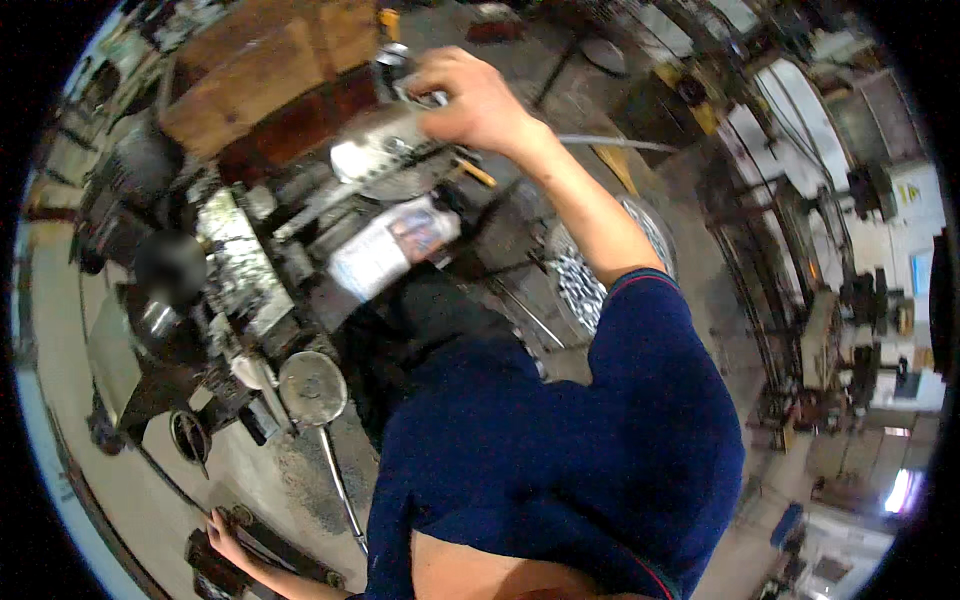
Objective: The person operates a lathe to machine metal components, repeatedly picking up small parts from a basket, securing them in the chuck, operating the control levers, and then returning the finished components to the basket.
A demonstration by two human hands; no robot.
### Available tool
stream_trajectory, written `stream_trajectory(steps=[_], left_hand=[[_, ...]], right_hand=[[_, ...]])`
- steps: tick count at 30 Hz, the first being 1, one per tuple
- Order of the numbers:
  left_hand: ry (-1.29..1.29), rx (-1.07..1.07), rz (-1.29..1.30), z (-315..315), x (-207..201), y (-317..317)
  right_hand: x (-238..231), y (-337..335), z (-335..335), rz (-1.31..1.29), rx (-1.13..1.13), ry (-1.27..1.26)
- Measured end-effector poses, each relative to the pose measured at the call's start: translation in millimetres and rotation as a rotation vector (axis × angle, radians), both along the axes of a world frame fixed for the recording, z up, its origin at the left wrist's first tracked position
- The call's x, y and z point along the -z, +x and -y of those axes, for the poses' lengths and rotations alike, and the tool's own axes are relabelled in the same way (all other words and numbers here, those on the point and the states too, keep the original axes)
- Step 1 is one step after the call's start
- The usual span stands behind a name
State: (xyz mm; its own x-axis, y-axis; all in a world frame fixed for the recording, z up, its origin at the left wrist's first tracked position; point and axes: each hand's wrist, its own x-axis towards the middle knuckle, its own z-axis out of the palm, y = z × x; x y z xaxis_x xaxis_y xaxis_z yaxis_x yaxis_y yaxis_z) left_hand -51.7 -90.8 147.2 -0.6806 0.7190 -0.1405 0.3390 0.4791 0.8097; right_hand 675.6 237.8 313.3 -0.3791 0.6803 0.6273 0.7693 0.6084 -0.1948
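Observation:
My right hand (472, 98) is stretched far forward with its fingers curled at a shiny round metal fitting (432, 98) on top of a machine. What the fingers close around is partly hidden and blurred. Just beside it lies the pale metal machine head (372, 150). Low on the left, my left hand (226, 538) has its fingers at the end of a thin dark rod (172, 482). The fingers look bent around this rod's end, small in the picture.
A printed white sack (395, 250) lies before my legs. To the right stands a round tub of small metal pieces (578, 285). A round-topped metal stool (313, 388) is at my left. A wooden board (270, 75) rises behind the machine; benches with equipment (800, 330) line the right.

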Motion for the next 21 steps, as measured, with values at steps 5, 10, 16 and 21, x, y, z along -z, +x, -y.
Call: stream_trajectory(steps=[5, 10, 16, 21], left_hand=[[-0.069, 0.040, 0.062, -32, 3, -18], [-0.108, -0.055, 0.075, -28, 4, -10], [-0.149, -0.061, -0.059, -27, -5, 0], [-0.151, 0.001, -0.067, -29, -8, 5]], right_hand=[[140, 160, 111, -0.047, 0.619, -0.670], [269, 201, 195, 0.075, 0.891, -1.082], [275, 182, 175, 0.205, 1.009, -1.295], [277, 193, 172, 0.211, 0.977, -1.327]])
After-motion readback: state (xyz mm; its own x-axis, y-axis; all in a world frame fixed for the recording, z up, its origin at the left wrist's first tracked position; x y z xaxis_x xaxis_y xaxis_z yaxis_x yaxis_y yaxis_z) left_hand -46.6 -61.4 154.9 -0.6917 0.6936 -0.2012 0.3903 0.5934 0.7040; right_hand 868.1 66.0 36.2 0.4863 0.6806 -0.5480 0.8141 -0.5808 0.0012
